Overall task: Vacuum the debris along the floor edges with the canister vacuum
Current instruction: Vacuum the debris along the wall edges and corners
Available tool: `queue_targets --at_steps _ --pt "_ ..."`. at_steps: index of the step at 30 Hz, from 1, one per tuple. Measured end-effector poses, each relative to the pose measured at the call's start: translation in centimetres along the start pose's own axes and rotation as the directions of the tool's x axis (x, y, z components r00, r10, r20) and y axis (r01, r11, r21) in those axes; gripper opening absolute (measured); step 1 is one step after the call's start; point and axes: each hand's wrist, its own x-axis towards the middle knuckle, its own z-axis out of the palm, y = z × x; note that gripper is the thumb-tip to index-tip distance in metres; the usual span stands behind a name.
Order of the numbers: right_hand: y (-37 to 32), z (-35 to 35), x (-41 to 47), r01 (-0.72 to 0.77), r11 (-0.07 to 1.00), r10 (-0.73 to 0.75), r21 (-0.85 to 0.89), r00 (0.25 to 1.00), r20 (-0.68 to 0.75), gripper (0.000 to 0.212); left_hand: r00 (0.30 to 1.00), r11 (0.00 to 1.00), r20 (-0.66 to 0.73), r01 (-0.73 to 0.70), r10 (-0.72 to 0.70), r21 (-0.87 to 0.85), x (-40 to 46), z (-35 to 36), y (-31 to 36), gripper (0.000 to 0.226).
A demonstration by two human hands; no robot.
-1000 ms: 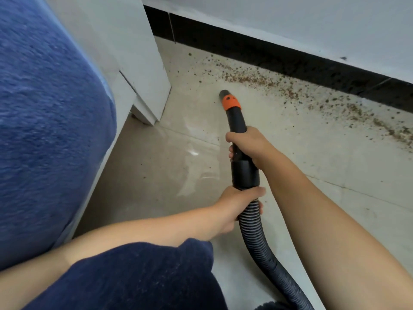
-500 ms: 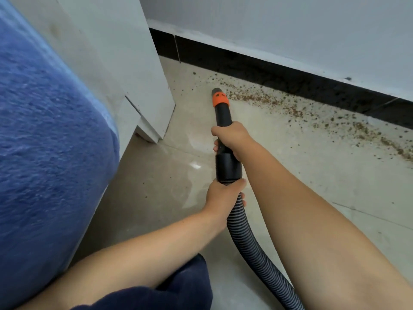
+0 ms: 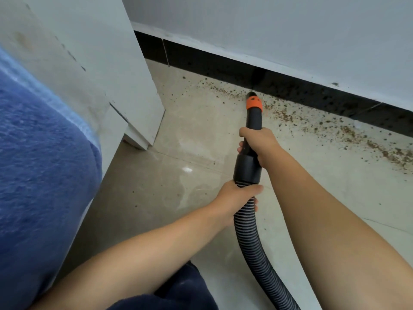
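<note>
Gripping the black plastic vacuum nozzle with its orange collar (image 3: 253, 113), the right hand (image 3: 259, 142) wraps its fingers round the tube just behind the tip, probably to steer it finely. The left hand (image 3: 237, 198) curls its fingers around the ribbed black-and-grey hose (image 3: 250, 238) where it joins the black cuff, likely to carry the weight and feed slack. The nozzle tip sits at the foot of the dark skirting board (image 3: 290, 86), in the brown crumbly debris (image 3: 357, 133) strewn along the pale tiled floor (image 3: 201, 135) to the right. A white cabinet corner (image 3: 134, 86) stands left, beside blue fabric (image 3: 44, 164).
</note>
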Motion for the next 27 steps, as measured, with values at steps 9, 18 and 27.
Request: queue_targets --at_steps 9,18,27 --pt "-2.5 2.1 1.5 0.026 0.993 -0.014 -0.118 0.994 0.104 0.014 1.000 0.995 -0.016 -0.007 0.006 -0.103 1.0 -0.7 2.1 0.015" --pt "-4.7 5.4 2.3 0.081 0.973 -0.031 -0.218 0.974 0.223 0.020 0.995 0.973 -0.091 -0.053 0.034 -0.223 1.4 -1.8 3.9 0.013" --pt "-5.7 9.1 2.0 0.178 0.911 -0.014 -0.371 0.915 0.404 0.018 0.981 0.943 -0.188 -0.106 0.048 -0.317 1.5 -2.7 4.2 0.031"
